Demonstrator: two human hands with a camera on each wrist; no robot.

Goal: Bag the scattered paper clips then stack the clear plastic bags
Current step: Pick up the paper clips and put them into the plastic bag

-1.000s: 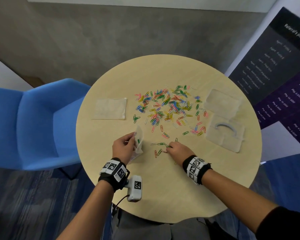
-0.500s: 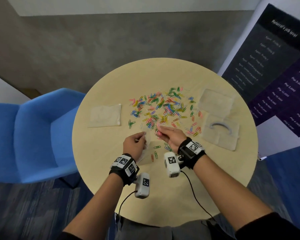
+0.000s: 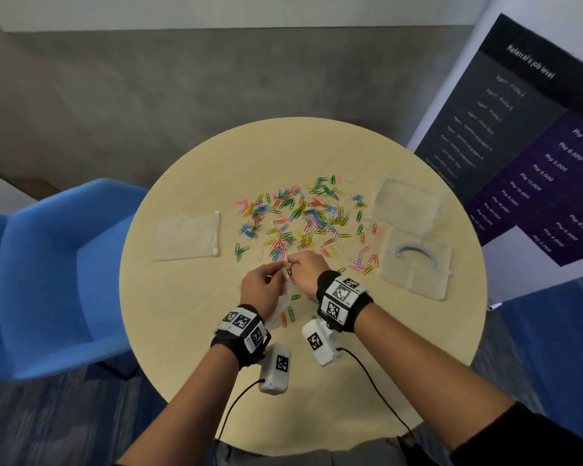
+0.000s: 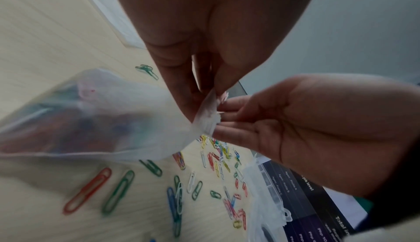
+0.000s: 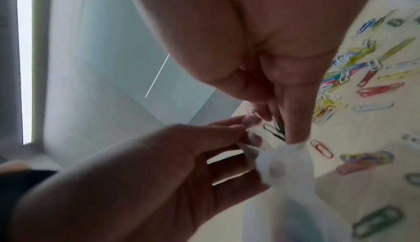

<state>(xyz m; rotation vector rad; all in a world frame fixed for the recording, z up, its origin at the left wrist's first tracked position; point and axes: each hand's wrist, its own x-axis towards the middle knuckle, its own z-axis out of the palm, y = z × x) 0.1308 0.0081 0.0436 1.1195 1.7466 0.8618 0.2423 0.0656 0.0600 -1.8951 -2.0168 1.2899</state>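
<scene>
left wrist band (image 3: 241, 326): black strap carrying white blocks printed with black square-pattern markers
left wrist camera (image 3: 276, 368): white rounded housing below the wrist, one black marker on its face, thin black cable (image 3: 231, 410) running back toward the body
right wrist band (image 3: 344, 299): black strap, white marker blocks
right wrist camera (image 3: 320, 343): white housing, black marker, black cable (image 3: 381, 395)
sleeve (image 3: 532, 435): dark, pushed up the right forearm
lap (image 3: 310, 457): grey fabric
</scene>
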